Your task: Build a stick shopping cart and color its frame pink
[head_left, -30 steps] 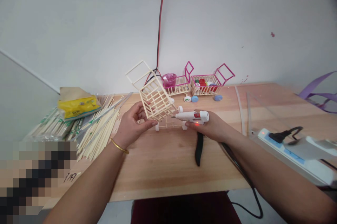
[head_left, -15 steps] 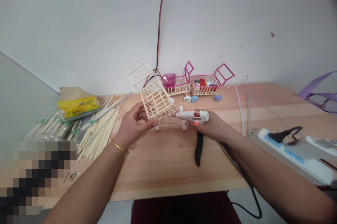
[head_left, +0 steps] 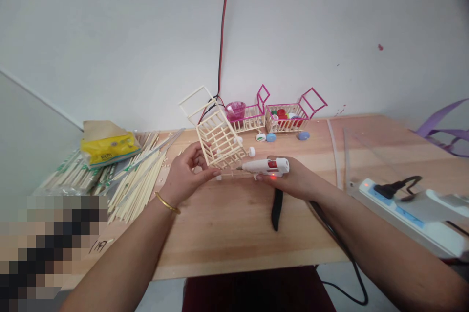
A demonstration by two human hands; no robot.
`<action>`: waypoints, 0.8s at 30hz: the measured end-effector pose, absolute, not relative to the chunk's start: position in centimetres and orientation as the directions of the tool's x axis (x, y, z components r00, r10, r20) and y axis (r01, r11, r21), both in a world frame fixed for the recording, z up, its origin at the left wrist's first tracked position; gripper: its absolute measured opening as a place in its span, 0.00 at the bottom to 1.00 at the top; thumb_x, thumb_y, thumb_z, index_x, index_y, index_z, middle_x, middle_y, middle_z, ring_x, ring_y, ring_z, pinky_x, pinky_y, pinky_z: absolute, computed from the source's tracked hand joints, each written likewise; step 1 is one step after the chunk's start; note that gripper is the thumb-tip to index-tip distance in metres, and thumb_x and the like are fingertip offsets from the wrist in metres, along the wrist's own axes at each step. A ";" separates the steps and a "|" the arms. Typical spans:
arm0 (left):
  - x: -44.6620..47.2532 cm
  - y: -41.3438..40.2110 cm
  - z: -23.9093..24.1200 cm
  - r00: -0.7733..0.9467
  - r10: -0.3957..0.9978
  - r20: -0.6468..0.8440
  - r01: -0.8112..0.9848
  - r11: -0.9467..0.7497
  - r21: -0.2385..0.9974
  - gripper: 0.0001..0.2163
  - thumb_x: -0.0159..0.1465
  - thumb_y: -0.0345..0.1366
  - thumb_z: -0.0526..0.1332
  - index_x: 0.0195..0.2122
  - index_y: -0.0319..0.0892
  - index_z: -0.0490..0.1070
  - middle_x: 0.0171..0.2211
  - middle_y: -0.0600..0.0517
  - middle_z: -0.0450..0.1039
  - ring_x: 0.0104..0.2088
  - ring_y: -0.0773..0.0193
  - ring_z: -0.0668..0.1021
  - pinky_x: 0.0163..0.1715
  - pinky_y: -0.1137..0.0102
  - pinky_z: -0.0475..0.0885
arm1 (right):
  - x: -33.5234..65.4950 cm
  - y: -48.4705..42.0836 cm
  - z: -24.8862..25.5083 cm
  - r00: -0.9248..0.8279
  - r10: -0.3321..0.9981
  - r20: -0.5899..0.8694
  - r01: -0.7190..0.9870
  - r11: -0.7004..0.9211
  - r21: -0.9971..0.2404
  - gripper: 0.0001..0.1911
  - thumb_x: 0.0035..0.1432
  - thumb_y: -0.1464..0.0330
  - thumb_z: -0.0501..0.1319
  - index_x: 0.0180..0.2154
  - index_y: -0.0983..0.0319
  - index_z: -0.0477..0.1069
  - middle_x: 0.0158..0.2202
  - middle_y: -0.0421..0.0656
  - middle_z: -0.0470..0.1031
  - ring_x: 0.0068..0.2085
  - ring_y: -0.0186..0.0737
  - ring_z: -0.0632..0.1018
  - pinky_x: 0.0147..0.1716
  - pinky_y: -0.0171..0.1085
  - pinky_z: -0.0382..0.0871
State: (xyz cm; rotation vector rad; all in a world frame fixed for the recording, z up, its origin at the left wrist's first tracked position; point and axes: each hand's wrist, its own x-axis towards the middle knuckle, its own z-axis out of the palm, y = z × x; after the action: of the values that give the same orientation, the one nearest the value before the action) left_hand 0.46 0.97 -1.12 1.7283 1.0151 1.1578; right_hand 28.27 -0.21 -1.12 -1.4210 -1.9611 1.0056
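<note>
Sticks [head_left: 144, 175]: loose on the tabletop [head_left: 220, 234]
Left hand [head_left: 188, 167]: grips the stick basket [head_left: 220, 139] at its lower left corner
Stick basket: tilted above the tabletop, between the hands
Glue gun [head_left: 266, 166]: nozzle points left, near the stick basket
Right hand [head_left: 291, 175]: closed around the glue gun
Power strip [head_left: 428, 234]: far right

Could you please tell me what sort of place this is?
Probably a handicraft workspace: the right hand holds what looks like a glue gun, loose sticks lie at left, and pink-trimmed carts stand behind.
</note>
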 end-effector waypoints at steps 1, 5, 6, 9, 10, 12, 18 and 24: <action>0.5 1.0 -1.1 0.258 0.918 0.302 0.177 -0.352 0.919 0.25 0.53 0.39 0.73 0.50 0.41 0.68 0.39 0.49 0.75 0.40 0.61 0.77 0.38 0.68 0.72 | 28.2 -0.3 -1.0 -0.320 0.947 -0.017 0.567 0.177 -0.804 0.10 0.52 0.61 0.65 0.33 0.61 0.73 0.29 0.39 0.76 0.30 0.37 0.74 0.28 0.35 0.64; 0.5 1.0 -1.1 0.254 0.921 0.294 0.176 -0.343 0.923 0.26 0.52 0.39 0.73 0.50 0.40 0.67 0.39 0.49 0.75 0.40 0.61 0.77 0.37 0.68 0.72 | 28.1 -0.3 -1.0 -0.308 0.951 -0.023 0.580 0.168 -0.797 0.09 0.52 0.61 0.65 0.32 0.60 0.73 0.28 0.38 0.75 0.30 0.38 0.74 0.28 0.35 0.63; 0.5 1.0 -1.1 0.255 0.922 0.293 0.177 -0.342 0.923 0.26 0.52 0.39 0.73 0.50 0.40 0.67 0.40 0.48 0.75 0.41 0.61 0.77 0.37 0.68 0.72 | 28.1 -0.3 -1.0 -0.306 0.952 -0.022 0.584 0.169 -0.794 0.09 0.52 0.61 0.65 0.32 0.60 0.73 0.28 0.38 0.75 0.30 0.38 0.74 0.28 0.35 0.63; 0.6 1.1 -1.2 0.258 0.920 0.296 0.174 -0.345 0.922 0.26 0.52 0.39 0.73 0.50 0.40 0.67 0.40 0.49 0.75 0.40 0.61 0.77 0.37 0.68 0.72 | 28.1 -0.3 -1.1 -0.301 0.953 -0.021 0.592 0.169 -0.788 0.09 0.52 0.61 0.65 0.32 0.60 0.73 0.28 0.39 0.76 0.30 0.38 0.74 0.28 0.35 0.64; 0.6 1.1 -1.2 0.259 0.919 0.296 0.172 -0.346 0.922 0.26 0.52 0.39 0.73 0.50 0.40 0.67 0.39 0.49 0.75 0.39 0.61 0.77 0.37 0.68 0.72 | 28.1 -0.3 -1.1 -0.302 0.953 -0.021 0.593 0.170 -0.787 0.09 0.52 0.61 0.65 0.32 0.60 0.73 0.29 0.39 0.76 0.30 0.38 0.74 0.28 0.35 0.64; 0.5 1.1 -1.3 0.258 0.918 0.301 0.166 -0.349 0.922 0.26 0.52 0.39 0.73 0.50 0.40 0.67 0.39 0.49 0.75 0.39 0.62 0.77 0.37 0.68 0.72 | 28.2 -0.2 -1.1 -0.300 0.954 -0.021 0.598 0.170 -0.783 0.09 0.52 0.61 0.65 0.31 0.60 0.73 0.29 0.40 0.77 0.31 0.39 0.75 0.28 0.35 0.64; 0.3 1.1 -1.3 0.262 0.913 0.312 0.182 -0.365 0.913 0.25 0.52 0.39 0.73 0.50 0.41 0.68 0.38 0.50 0.75 0.38 0.62 0.77 0.36 0.69 0.72 | 28.5 -0.3 -0.9 -0.309 0.950 -0.039 0.603 0.164 -0.781 0.11 0.52 0.60 0.64 0.35 0.60 0.74 0.32 0.41 0.79 0.34 0.42 0.77 0.31 0.37 0.67; 0.5 1.0 -1.2 0.260 0.914 0.311 0.160 -0.358 0.920 0.25 0.53 0.39 0.72 0.50 0.41 0.68 0.38 0.50 0.75 0.39 0.62 0.77 0.36 0.69 0.72 | 28.3 -0.1 -1.0 -0.267 0.964 -0.013 0.587 0.152 -0.795 0.12 0.51 0.59 0.66 0.31 0.61 0.71 0.29 0.39 0.76 0.30 0.38 0.74 0.27 0.35 0.63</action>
State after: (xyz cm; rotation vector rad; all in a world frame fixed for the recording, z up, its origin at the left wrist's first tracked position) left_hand 0.48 1.01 -1.17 1.7186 0.9941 1.1687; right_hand 28.35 -0.15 -1.05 -1.4727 -1.9237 0.9638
